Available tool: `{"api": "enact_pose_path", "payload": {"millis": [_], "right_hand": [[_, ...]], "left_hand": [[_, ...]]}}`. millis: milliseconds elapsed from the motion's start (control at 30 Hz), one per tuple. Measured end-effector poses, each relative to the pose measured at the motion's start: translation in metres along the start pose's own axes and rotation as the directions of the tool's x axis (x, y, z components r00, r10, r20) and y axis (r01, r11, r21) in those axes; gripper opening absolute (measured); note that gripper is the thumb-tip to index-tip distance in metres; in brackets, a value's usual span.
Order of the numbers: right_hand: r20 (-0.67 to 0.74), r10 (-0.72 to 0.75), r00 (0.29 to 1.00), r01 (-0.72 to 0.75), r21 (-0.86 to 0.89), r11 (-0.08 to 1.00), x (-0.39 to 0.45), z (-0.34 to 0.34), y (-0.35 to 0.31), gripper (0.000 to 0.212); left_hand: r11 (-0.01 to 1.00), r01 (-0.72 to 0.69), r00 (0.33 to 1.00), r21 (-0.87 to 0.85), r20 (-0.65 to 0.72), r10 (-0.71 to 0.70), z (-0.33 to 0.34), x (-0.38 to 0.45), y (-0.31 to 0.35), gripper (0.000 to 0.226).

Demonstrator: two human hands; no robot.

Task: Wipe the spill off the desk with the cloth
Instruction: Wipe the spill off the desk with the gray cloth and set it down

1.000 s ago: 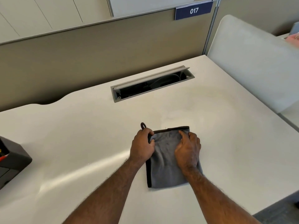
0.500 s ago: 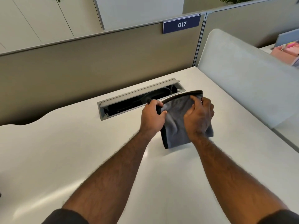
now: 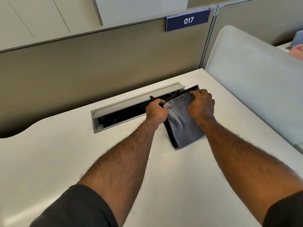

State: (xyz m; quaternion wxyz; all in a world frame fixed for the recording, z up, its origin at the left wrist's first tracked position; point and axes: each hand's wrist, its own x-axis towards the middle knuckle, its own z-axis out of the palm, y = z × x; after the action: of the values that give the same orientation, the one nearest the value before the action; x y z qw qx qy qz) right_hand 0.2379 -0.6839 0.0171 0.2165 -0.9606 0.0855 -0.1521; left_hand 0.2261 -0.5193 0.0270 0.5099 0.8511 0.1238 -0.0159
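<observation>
Mid-wipe: left hand [image 3: 156,110] pinching, right hand [image 3: 202,105] fingers pressing grey cloth [image 3: 183,126] at cable tray [image 3: 127,108] edge. Next, probably pull stroke away from tray.

I see an open cable tray [image 3: 124,110] sunk into the surface, its grey lid [image 3: 139,97] tilted up. Behind it stands a tan partition wall [image 3: 98,63] carrying a blue sign [image 3: 188,20] reading 017. A pale rounded divider panel [image 3: 255,82] stands at the right.
</observation>
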Motion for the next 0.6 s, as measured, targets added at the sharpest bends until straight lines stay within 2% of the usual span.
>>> {"api": "enact_pose_path", "payload": {"millis": [67, 133, 200, 233, 300, 333, 433, 500, 600], "right_hand": [[0.119, -0.008, 0.993, 0.011, -0.019, 1.000, 0.007, 0.008, 0.003, 0.054], [0.235, -0.015, 0.972, 0.031, -0.062, 0.998, 0.011, 0.018, 0.008, 0.061], [0.293, -0.036, 0.955, 0.077, -0.128, 0.989, 0.006, 0.030, 0.011, 0.059], [0.300, -0.048, 0.953, 0.102, -0.166, 0.981, 0.001, 0.037, 0.011, 0.057], [0.304, -0.060, 0.951, 0.132, -0.222, 0.966, -0.014, 0.053, 0.011, 0.056], [0.316, -0.050, 0.947, 0.128, -0.230, 0.965, -0.022, 0.061, 0.011, 0.057], [0.376, -0.004, 0.927, 0.103, -0.245, 0.964, -0.042, 0.078, 0.013, 0.060], [0.384, 0.007, 0.923, 0.094, -0.244, 0.965, -0.045, 0.080, 0.012, 0.060], [0.391, 0.021, 0.920, 0.063, -0.200, 0.978, -0.047, 0.075, 0.007, 0.061]], "left_hand": [[0.989, -0.053, 0.998, 0.140, 0.027, 0.049, 0.003, 0.006, -0.013, 0.026], [0.943, -0.115, 0.990, 0.314, 0.110, 0.084, 0.008, 0.010, -0.027, 0.037], [0.875, -0.166, 0.980, 0.455, 0.172, 0.096, 0.015, 0.005, -0.044, 0.044], [0.831, -0.227, 0.972, 0.509, 0.177, 0.157, 0.018, 0.001, -0.052, 0.045], [0.759, -0.362, 0.932, 0.540, 0.209, 0.296, 0.028, -0.007, -0.063, 0.046], [0.729, -0.409, 0.912, 0.548, 0.259, 0.317, 0.032, -0.011, -0.067, 0.050], [0.629, -0.488, 0.864, 0.605, 0.435, 0.253, 0.039, -0.013, -0.077, 0.065], [0.611, -0.502, 0.855, 0.612, 0.458, 0.245, 0.035, -0.009, -0.079, 0.069], [0.651, -0.487, 0.861, 0.582, 0.444, 0.247, 0.027, -0.008, -0.080, 0.074]]}}
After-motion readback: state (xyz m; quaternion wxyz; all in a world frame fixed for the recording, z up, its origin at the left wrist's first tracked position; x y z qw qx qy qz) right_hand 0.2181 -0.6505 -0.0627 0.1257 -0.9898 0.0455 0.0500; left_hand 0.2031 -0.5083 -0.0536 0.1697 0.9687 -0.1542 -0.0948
